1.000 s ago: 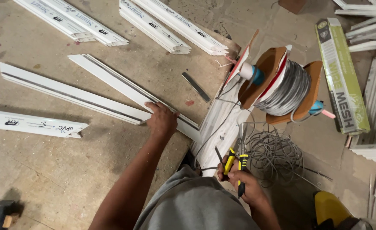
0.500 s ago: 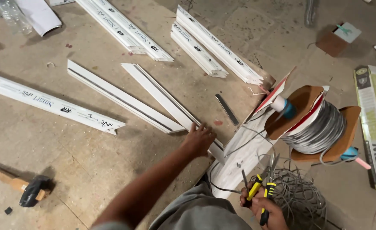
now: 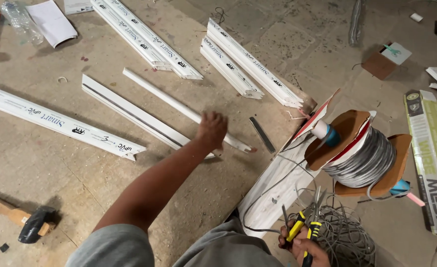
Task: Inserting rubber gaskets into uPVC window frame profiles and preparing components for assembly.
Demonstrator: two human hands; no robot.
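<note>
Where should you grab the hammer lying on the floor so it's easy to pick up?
Probably by the wooden handle, coming from above. The hammer lies flat on the floor, its dark head at the right end and the long handle running off to the left edge. The handle is bare and narrow enough for fingers to wrap around.

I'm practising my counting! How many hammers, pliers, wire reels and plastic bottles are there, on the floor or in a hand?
Hammer: 1
Pliers: 1, held in the right hand
Wire reel: 1
Plastic bottle: 1
Total: 4
</note>
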